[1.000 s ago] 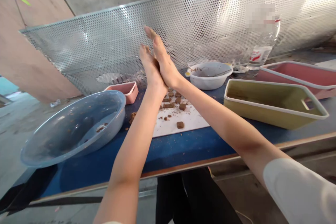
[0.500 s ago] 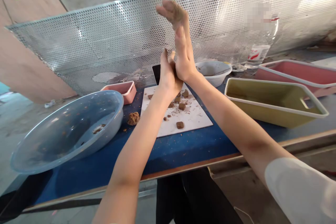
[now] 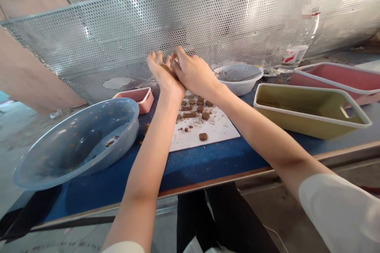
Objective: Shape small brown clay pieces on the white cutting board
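Above the board, my left hand (image 3: 164, 74) is held palm up, its fingers apart and pointing away from me. My right hand (image 3: 194, 70) lies over it from the right, its fingers bent down toward the left palm. A brown patch shows between the hands; whether it is a lump of clay or dirt on the skin I cannot make out. Below them, a white board (image 3: 218, 132) bears several small brown clay-like blocks, one block (image 3: 203, 136) apart from the rest near the front edge, with crumbs around. A rough brown lump (image 3: 147, 127) shows partly behind my left forearm.
A large blue basin (image 3: 77, 142) stands at the left, before a small pink bin (image 3: 145, 101). To the right are a white basin (image 3: 242, 86), an olive bin (image 3: 305, 120), a pink bin (image 3: 341, 77) and a bottle (image 3: 293, 55). A perforated metal panel (image 3: 118, 39) runs behind.
The palms were pressed together upright with the right fingers raised. Both hands have come down and left; the left palm now faces up and the right fingers have curled over it.
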`<state>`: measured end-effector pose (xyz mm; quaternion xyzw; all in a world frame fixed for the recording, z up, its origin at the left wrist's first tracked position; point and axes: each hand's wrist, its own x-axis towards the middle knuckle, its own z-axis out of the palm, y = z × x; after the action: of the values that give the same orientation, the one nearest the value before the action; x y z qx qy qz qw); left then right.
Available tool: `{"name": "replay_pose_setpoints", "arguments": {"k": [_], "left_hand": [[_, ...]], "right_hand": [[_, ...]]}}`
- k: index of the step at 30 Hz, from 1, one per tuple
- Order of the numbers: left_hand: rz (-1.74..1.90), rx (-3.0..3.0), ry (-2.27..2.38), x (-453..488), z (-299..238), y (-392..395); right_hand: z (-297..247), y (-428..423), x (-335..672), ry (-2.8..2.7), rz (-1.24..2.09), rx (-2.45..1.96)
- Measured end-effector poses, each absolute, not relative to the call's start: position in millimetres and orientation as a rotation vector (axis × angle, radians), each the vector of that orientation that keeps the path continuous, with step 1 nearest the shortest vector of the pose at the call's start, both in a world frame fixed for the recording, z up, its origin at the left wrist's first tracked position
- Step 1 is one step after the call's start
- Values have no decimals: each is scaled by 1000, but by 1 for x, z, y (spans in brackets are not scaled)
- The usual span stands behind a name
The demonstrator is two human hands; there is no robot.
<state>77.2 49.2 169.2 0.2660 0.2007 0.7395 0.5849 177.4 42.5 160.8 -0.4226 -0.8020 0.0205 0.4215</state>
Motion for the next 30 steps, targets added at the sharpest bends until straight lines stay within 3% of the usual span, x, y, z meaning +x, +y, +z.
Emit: {"name": "replay_pose_setpoints", "arguments": {"k": [7,16,21,30], "left_hand": [[1840,515,603,85,173,37],[1865,486,676,37,175,63],[1837,482,691,33,173,71],[1774,449,640,34,169,76]], "right_hand": [[142,25,241,-2137,139,-854],[127,55,462,-2060,-138,-1741],[90,59,512,-2330,248,-1698],[55,41,501,-2401,564,-1670]]}}
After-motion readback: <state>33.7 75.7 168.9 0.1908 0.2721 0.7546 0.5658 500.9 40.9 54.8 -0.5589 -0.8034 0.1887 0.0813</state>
